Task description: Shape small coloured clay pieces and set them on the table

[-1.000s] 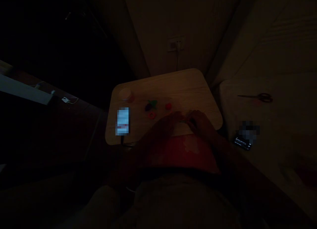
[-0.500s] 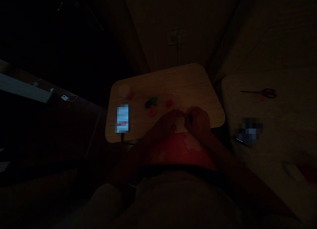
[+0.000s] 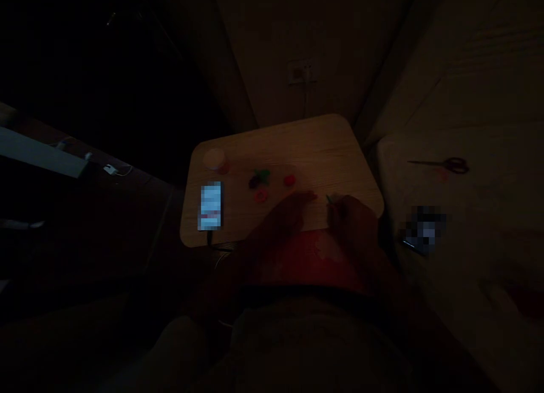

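Note:
In the dim head view, my left hand [image 3: 293, 211] rests over the near part of the small wooden table. Its fingers are closed around a small reddish piece [image 3: 313, 195] that shows at the fingertips. My right hand [image 3: 356, 214] is apart from it to the right, pinching a thin green stick-like piece [image 3: 328, 199] that points up and left. Beyond the left hand lie a red lump [image 3: 289, 180], an orange-red ring [image 3: 260, 196], a green leaf-shaped piece [image 3: 263, 174] and a dark purple lump [image 3: 254, 181]. What they are made of is too dark to tell.
A lidded tub [image 3: 216, 159] stands at the table's far left, with a lit phone [image 3: 211, 206] on a cable nearer me. Red patterned cloth [image 3: 297, 260] is below the near edge. On the surface at right lie scissors [image 3: 442, 165] and a dark blurred device [image 3: 423, 231].
My hands have come apart; the right one has moved right and slightly nearer me. The green stick-like piece now shows in its fingers. The view has shifted slightly.

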Available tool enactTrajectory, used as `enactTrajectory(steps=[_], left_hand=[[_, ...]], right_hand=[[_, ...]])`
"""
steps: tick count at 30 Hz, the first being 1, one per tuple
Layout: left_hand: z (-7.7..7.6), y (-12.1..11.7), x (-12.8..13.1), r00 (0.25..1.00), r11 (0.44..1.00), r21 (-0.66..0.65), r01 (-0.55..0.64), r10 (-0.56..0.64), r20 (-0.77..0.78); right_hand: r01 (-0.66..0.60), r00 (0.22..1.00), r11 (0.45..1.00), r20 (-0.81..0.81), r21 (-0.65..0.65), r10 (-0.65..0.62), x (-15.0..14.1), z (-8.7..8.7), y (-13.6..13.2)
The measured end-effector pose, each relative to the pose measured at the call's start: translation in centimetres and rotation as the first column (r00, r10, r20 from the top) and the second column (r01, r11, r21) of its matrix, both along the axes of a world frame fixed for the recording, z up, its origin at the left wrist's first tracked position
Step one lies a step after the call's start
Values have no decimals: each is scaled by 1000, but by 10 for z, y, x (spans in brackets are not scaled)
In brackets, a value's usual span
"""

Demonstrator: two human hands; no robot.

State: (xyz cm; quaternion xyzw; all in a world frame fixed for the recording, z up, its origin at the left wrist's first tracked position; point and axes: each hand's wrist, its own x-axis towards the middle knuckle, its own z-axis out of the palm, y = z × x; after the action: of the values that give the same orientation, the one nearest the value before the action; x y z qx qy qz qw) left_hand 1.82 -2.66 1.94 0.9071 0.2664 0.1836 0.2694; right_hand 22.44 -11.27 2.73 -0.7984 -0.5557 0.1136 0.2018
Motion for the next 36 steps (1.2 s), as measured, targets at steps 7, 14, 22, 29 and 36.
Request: enactTrajectory(steps=[7, 14, 22, 29, 36], left_hand=[[3, -5, -1, 998, 1000, -26, 12, -13, -68], [-3, -6, 5, 998, 999, -43, 16, -18, -55], [-14, -6, 8, 997, 996, -77, 43, -48, -59], [-29, -8, 9, 997, 999, -23, 49, -50, -55], [-28, -7, 7, 996, 996, 14, 91, -91, -3]], right_hand=[[-11, 1000, 1000, -13, 6, 11, -29, -2, 12], [-39, 995, 998, -95, 47, 43, -48, -4, 12], [-12, 981, 998, -193, 67, 25, -53, -3, 12], [-13, 989, 999, -149, 33, 18, -48, 0, 15], [47, 995, 997, -80, -67, -53, -54, 1, 19]])
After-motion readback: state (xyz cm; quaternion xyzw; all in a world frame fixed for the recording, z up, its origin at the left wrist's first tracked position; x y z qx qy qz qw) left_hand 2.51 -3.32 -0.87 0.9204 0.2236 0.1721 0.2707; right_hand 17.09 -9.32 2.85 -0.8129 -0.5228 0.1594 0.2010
